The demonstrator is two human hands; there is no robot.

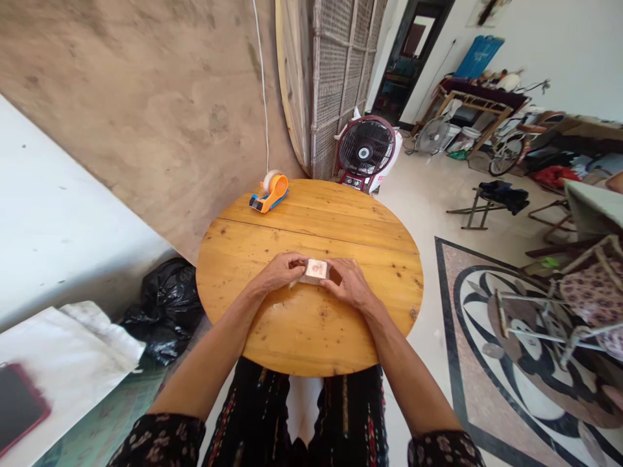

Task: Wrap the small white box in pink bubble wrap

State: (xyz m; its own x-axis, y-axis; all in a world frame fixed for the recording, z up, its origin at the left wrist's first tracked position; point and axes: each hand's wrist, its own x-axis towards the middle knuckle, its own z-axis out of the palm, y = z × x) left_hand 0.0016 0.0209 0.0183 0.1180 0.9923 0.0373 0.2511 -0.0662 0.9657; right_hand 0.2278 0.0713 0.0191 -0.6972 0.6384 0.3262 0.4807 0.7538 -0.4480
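A small pale box [317,269] with a reddish print on its top is at the middle of the round wooden table [311,337]. My left hand [283,270] grips its left end, fingers curled against the side. Around the right end close the thumb and fingers of my right hand [348,279]. The box's ends are partly hidden by my fingers. Toward the table's far left edge stands an orange and blue tape dispenser [270,192] with a roll of tape in it, away from both hands.
Just beyond the table is a dark red fan [365,152]. Black plastic bags [168,305] lie to the left, beside a white sheet with a tablet-like device [19,405]. On the right are a folding stool [487,201], a chair with patterned cloth [591,292] and a bicycle [509,152].
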